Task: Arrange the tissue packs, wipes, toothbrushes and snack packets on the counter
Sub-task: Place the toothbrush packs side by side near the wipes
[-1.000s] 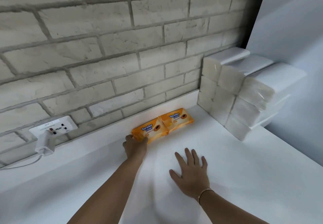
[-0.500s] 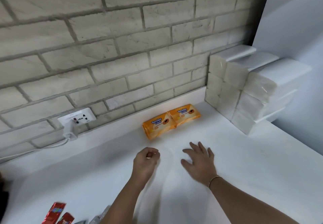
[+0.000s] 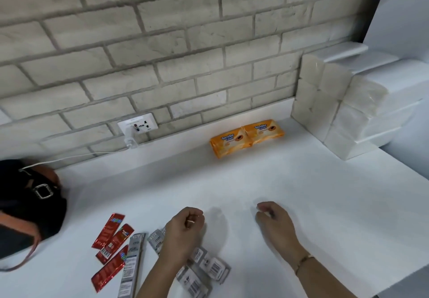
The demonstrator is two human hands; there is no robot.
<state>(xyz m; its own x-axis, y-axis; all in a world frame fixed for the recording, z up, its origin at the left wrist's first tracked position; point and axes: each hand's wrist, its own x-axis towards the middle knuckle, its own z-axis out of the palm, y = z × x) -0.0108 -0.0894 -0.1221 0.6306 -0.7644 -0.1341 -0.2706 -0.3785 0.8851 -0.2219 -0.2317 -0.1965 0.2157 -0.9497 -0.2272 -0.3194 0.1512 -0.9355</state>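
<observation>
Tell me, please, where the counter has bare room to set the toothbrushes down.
The widest bare stretch of counter lies between the orange wipes, the tissue stack and the right hand. Another runs from the wipes left towards the black bag. Near left is crowded: snack packets, toothbrush packs, left hand.

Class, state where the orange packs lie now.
In the head view the orange packs lie side by side at the back of the counter, right of centre, between the socket and the tissue stack.

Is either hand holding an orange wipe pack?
No, the two orange wipe packs lie by the wall, apart from the empty left hand and right hand.
</observation>
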